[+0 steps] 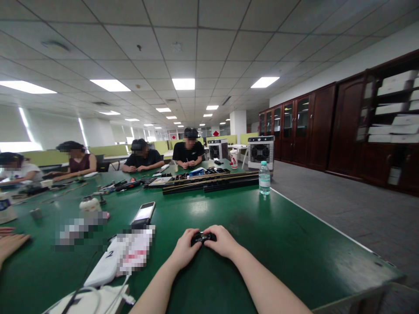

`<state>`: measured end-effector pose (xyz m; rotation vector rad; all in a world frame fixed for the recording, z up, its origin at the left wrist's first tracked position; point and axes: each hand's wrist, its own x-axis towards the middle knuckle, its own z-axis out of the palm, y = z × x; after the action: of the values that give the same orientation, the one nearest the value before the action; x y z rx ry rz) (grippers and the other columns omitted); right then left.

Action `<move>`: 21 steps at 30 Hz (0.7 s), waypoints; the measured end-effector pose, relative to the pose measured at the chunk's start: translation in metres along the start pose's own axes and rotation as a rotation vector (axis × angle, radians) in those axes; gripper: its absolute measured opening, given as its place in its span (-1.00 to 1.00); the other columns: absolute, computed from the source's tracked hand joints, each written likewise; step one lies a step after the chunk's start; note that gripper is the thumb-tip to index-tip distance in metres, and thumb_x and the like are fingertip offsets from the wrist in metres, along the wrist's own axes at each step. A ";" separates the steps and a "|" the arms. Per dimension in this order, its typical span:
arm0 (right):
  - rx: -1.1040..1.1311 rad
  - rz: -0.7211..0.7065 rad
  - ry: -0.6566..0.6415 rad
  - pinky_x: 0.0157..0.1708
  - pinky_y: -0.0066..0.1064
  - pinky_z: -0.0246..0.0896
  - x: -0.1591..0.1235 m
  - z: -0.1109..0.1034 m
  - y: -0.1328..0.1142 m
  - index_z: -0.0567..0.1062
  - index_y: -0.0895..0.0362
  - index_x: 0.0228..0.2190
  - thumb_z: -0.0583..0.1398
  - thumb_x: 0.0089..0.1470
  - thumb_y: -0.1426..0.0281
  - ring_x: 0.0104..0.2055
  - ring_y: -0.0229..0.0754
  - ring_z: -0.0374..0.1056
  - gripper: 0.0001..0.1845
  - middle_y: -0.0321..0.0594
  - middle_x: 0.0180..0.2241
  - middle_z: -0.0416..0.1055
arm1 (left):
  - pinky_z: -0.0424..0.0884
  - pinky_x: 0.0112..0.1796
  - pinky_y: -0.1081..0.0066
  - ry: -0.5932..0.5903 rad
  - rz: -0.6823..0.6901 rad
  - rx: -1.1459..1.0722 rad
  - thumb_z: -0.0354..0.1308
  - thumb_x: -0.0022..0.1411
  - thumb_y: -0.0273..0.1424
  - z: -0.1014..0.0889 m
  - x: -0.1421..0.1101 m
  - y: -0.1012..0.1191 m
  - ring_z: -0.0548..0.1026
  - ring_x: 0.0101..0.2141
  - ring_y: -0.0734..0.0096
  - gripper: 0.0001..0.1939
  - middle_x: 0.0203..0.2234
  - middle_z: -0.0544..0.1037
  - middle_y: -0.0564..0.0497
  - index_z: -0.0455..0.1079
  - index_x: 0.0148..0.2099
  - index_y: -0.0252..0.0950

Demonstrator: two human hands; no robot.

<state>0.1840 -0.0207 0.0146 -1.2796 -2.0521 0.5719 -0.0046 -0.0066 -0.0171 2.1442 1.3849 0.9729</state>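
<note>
Both of my hands meet over the green tabletop (206, 279), right in front of me. My left hand (187, 247) pinches the left end of a small black object (203, 237), while the fingers of my right hand (223, 241) close on its other end. The object is dark with a shiny spot in its middle; its kind is too small to make out, and my fingers cover part of it. To the left of my hands lie a phone (145, 212) and a white slab marked "2" (104, 264).
A water bottle (264, 179) stands near the table's right edge. Long black bars (225, 182) lie across the far side, with tools (126, 185) to their left. White cables (108, 298) lie at front left. Several people sit around the table; a co-worker's hand (12, 245) rests at far left.
</note>
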 end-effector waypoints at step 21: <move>-0.045 0.016 0.007 -0.02 -0.30 0.16 0.000 0.002 -0.001 0.55 0.05 -0.28 0.24 -0.10 0.41 -0.08 -0.10 0.33 -0.75 -0.22 -0.19 0.49 | 0.34 0.00 0.31 0.002 0.017 -0.008 0.12 0.07 -0.48 -0.002 -0.001 0.003 0.45 -0.09 0.27 -0.65 -0.12 0.47 -0.08 0.39 -0.04 -0.27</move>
<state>0.1824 -0.0214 0.0141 -1.3232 -2.0617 0.5306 -0.0047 -0.0087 -0.0141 2.1531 1.3629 0.9861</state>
